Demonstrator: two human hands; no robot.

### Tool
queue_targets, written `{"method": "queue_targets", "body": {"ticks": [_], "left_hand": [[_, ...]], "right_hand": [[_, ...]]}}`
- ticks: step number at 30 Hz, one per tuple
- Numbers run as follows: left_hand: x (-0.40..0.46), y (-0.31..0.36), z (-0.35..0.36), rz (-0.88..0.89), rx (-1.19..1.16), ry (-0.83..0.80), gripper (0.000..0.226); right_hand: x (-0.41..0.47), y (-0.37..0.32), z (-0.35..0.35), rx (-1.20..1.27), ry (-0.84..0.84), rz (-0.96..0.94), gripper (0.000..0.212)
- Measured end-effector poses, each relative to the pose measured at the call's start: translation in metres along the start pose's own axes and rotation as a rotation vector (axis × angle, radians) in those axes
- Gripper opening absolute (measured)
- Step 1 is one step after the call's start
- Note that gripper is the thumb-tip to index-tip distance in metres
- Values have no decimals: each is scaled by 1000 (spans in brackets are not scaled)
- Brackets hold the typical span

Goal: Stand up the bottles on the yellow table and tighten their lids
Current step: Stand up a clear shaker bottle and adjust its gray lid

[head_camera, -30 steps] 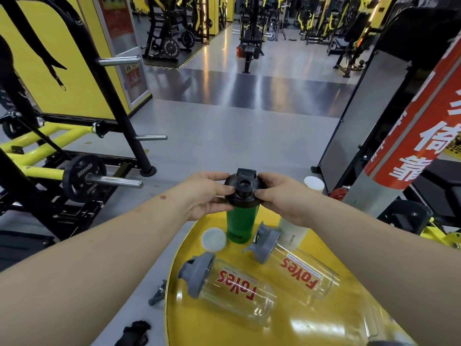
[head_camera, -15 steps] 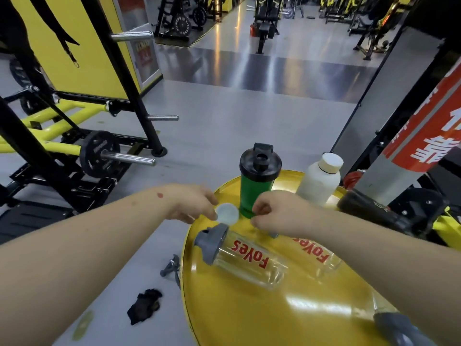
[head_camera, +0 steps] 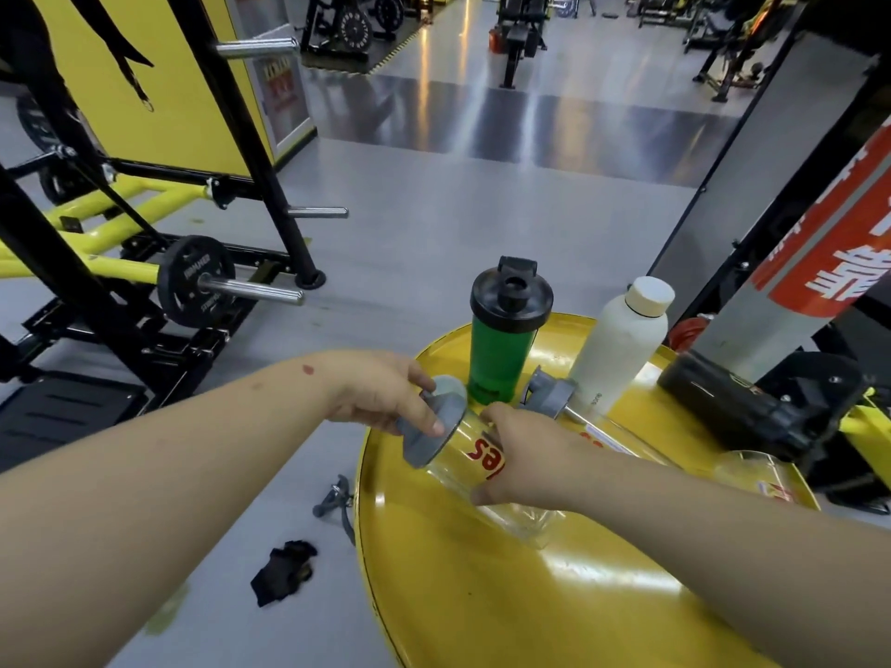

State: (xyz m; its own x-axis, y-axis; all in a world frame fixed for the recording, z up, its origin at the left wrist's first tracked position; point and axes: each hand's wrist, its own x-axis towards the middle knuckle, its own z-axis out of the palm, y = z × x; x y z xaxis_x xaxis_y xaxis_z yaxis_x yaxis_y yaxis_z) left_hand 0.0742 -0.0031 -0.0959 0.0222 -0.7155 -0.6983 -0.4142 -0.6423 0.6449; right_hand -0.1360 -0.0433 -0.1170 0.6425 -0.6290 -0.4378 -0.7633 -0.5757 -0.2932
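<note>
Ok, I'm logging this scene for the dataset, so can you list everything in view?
yellow table: 1, yellow, round, lower right
green bottle: 1, green with black lid, upright at the table's far edge
white bottle: 1, white, upright, right of the green one
held clear bottle: 1, clear, grey lid, red lettering, tilted in both hands
other clear bottles: 2, lying on the table behind and to the right
black bottle: 1, lying at the right rim
weight plate: 1, black, on the left rack
black rag: 1, on the floor
left hand: on the grey lid
right hand: around the clear body
</note>
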Motion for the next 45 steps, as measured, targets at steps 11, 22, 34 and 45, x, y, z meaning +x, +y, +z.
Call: {"method": "queue_targets", "body": {"ticks": [11,22,34,45], "left_hand": [[-36,64,23,405,679,231,100],[-40,43,51,563,558,217,104],[-43,24,41,263,-276,-112,34],[-44,20,37,108,-377,-95,34]], "right_hand": [[-25,25,1,432,239,-33,92],[-50,44,-56,707,-95,-11,83],[-54,48,-49,1099,-208,91,46],[-54,42,-37,1173,-134,80,37]]}}
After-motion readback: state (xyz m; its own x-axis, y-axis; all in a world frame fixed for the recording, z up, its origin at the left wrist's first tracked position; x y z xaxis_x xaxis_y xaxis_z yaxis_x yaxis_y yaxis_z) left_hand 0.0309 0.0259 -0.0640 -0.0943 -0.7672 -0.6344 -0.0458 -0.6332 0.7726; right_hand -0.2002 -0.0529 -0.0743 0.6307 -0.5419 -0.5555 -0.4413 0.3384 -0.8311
